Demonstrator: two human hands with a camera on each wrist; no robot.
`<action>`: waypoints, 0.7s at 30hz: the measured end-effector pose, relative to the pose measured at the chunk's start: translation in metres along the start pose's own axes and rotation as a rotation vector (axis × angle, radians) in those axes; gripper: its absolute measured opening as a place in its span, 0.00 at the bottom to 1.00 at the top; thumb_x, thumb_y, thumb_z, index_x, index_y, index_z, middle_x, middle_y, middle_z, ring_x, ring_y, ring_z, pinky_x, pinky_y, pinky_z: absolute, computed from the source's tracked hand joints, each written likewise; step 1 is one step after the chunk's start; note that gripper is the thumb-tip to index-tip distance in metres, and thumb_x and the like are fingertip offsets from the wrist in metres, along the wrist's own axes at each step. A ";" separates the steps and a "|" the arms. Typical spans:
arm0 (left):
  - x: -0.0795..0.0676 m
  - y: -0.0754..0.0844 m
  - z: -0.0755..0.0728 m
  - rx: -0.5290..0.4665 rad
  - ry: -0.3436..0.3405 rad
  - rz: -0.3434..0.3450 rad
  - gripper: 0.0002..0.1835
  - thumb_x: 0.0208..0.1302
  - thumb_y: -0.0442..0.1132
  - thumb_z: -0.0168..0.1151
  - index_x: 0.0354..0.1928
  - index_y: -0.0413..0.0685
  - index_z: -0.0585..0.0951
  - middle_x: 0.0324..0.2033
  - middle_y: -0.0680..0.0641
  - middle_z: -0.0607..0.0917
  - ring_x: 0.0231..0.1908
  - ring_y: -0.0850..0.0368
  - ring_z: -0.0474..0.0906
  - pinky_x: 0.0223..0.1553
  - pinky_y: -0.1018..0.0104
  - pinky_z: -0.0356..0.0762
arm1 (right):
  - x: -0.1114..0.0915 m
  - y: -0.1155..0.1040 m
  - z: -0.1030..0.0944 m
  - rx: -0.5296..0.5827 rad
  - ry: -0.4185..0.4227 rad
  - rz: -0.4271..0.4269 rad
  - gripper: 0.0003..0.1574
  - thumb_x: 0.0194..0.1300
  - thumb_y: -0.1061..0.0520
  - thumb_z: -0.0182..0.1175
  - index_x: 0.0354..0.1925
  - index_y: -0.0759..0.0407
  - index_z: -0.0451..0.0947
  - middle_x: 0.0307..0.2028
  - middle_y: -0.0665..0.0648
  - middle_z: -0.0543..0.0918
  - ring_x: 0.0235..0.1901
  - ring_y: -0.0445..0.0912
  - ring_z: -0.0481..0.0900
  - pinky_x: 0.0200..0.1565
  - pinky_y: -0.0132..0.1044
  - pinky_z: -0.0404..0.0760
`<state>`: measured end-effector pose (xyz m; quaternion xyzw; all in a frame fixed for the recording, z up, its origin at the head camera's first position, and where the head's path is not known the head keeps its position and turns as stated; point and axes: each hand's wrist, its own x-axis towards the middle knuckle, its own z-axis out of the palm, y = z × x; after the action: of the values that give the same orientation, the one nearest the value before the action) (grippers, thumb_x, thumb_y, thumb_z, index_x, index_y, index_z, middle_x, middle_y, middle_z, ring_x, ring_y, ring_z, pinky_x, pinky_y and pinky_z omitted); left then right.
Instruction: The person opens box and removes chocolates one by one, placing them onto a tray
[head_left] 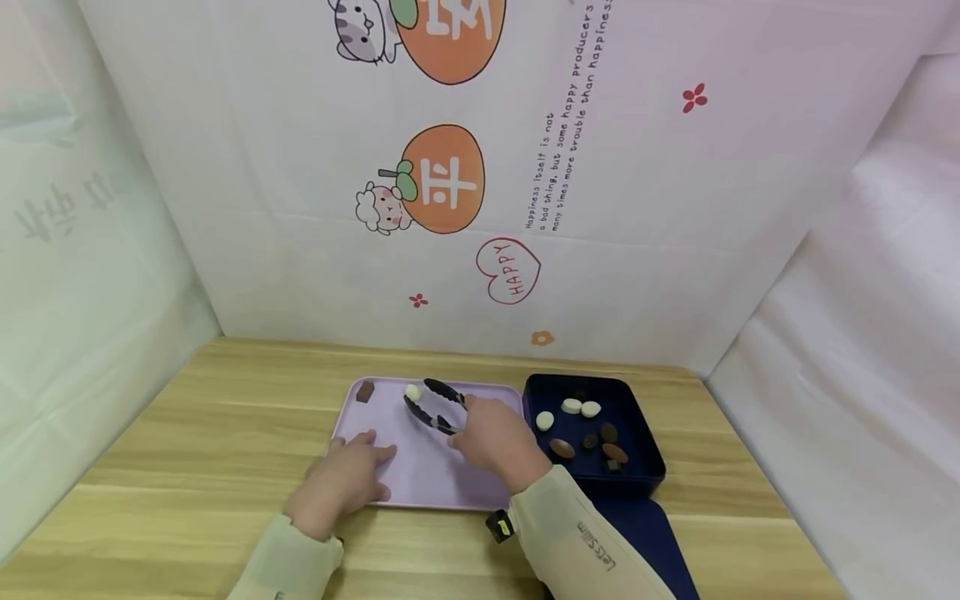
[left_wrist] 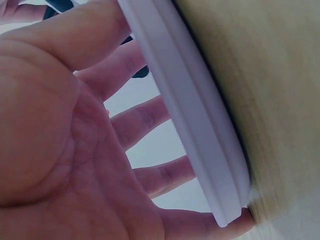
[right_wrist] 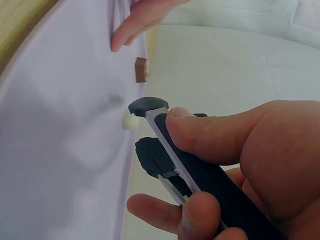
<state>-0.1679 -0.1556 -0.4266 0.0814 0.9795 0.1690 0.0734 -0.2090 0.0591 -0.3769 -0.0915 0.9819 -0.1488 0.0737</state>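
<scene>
My right hand (head_left: 491, 437) grips black-tipped tongs (head_left: 444, 390) over the back of a lilac tray (head_left: 427, 483). The spread tong tips stand right by a small white egg-shaped piece (head_left: 412, 392). In the right wrist view, thumb and fingers hold the dark handles of the tongs (right_wrist: 200, 175), and the white piece (right_wrist: 130, 121) lies just beyond the tips. My left hand (head_left: 347, 477) rests with spread fingers on the tray's front left corner; the left wrist view shows its palm beside the tray rim (left_wrist: 182, 110). A brown block (head_left: 365, 391) sits in the back left corner.
To the tray's right stands a navy box (head_left: 626, 483) holding several white ovals and brown pieces. A flat navy panel (head_left: 637, 533) lies in front of it, partly under my right sleeve. White printed sheets (head_left: 300, 275) enclose the wooden table (head_left: 187, 433).
</scene>
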 end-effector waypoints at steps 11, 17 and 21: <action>-0.003 0.002 0.000 0.003 0.000 0.005 0.33 0.51 0.43 0.77 0.62 0.49 0.81 0.67 0.33 0.69 0.61 0.16 0.58 0.49 0.19 0.64 | -0.015 0.015 -0.015 0.021 0.018 0.026 0.46 0.61 0.42 0.69 0.72 0.55 0.67 0.58 0.58 0.80 0.47 0.51 0.81 0.45 0.48 0.81; -0.003 0.002 0.000 0.004 0.011 0.016 0.32 0.51 0.43 0.77 0.61 0.48 0.81 0.66 0.33 0.70 0.60 0.16 0.60 0.47 0.19 0.65 | -0.030 0.039 -0.033 0.028 0.038 0.047 0.48 0.62 0.43 0.69 0.73 0.58 0.64 0.56 0.60 0.81 0.48 0.53 0.82 0.45 0.51 0.82; -0.002 0.002 0.001 0.009 0.016 0.017 0.33 0.50 0.43 0.77 0.62 0.49 0.81 0.66 0.33 0.70 0.61 0.17 0.60 0.47 0.18 0.65 | -0.039 0.058 -0.048 -0.009 0.052 0.046 0.50 0.63 0.43 0.68 0.74 0.62 0.61 0.59 0.64 0.79 0.55 0.59 0.78 0.51 0.56 0.79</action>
<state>-0.1653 -0.1544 -0.4263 0.0889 0.9801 0.1658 0.0637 -0.1881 0.1347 -0.3450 -0.0652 0.9859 -0.1452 0.0510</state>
